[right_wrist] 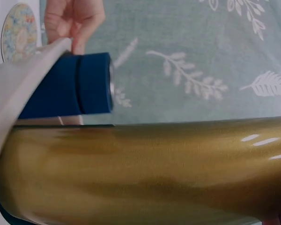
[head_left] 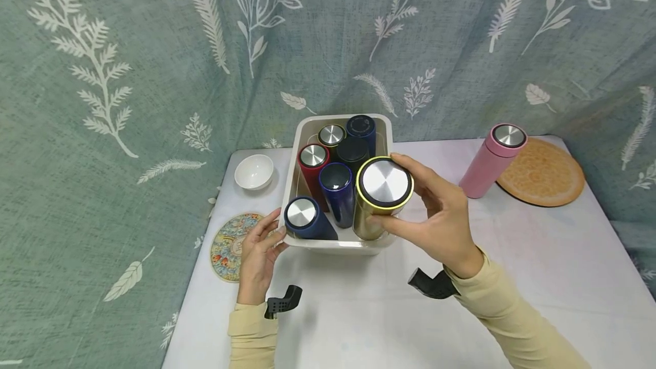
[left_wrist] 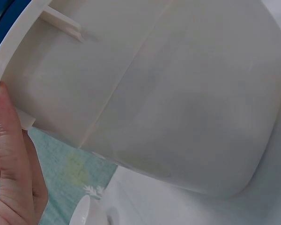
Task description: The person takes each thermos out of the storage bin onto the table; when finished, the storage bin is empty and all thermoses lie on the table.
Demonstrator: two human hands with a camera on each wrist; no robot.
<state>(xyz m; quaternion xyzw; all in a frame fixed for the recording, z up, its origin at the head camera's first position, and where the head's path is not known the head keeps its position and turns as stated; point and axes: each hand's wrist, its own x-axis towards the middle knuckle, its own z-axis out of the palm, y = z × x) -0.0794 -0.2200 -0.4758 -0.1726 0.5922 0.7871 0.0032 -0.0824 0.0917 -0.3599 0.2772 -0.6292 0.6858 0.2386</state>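
Note:
My right hand (head_left: pixel 443 218) grips a gold thermos (head_left: pixel 367 224) near its top, thumb in front and fingers behind. The thermos has a silver lid top and stands high above the others, its lower end inside the rim of a white plastic bin (head_left: pixel 338 245). At the bin's front left corner, my left hand (head_left: pixel 258 258) holds the rim, with fingers against the outer wall. Inside the bin are several more thermoses: a blue one (head_left: pixel 320 226) leaning at the front left, a dark blue one (head_left: pixel 340 201), a red one (head_left: pixel 311 172) and others behind.
To the right, a pink thermos (head_left: pixel 482 167) stands beside a round orange mat (head_left: pixel 545 172). A white bowl (head_left: pixel 254 172) and a patterned round mat (head_left: pixel 222 249) lie left of the bin. Leaf-patterned green fabric (head_left: pixel 328 44) rises behind the white table (head_left: pixel 348 312).

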